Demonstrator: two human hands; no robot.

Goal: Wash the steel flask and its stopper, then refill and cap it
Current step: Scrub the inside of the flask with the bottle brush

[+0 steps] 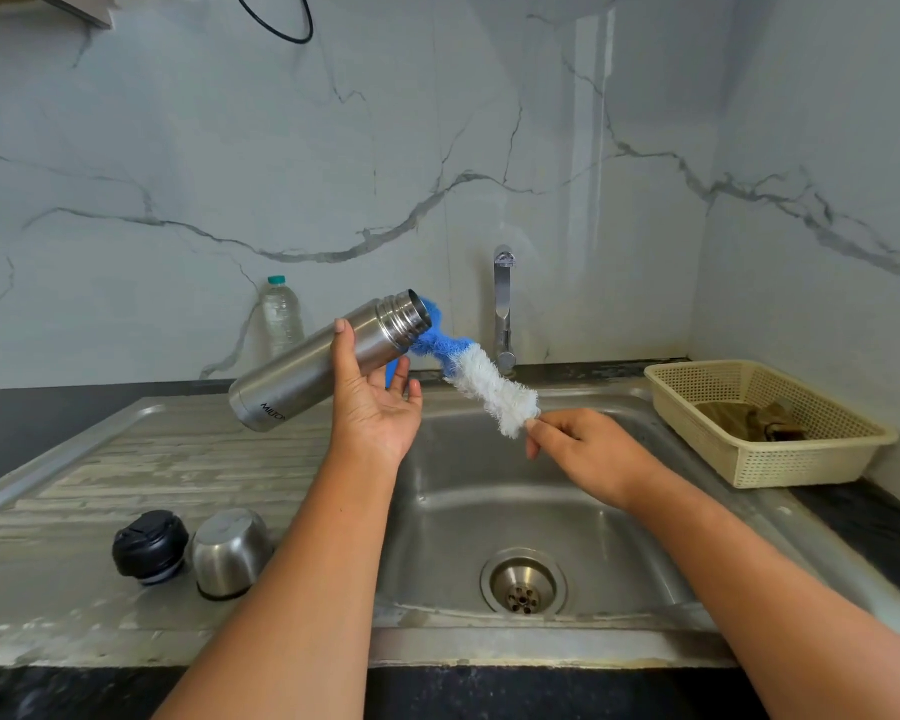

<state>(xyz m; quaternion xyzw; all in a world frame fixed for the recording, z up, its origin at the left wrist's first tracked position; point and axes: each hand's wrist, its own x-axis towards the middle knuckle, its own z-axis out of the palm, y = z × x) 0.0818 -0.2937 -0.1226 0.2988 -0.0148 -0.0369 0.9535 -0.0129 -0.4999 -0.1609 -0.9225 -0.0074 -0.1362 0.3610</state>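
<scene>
Left hand (372, 402) holding tilted flask (313, 366), right hand (588, 449) pinching brush (489, 384), tip seemingly inside

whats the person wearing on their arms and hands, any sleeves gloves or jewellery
Nothing worn shows. No sleeve reaches into view down to the frame's lower edge, and the left hand and right hand have no glove, ring, watch or bracelet.

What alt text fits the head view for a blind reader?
Over a steel sink, the left hand holds a tilted steel flask while the right hand pinches a blue-and-white bottle brush whose bent tip meets the flask's mouth. A black stopper and steel cup sit on the drainboard.
</scene>
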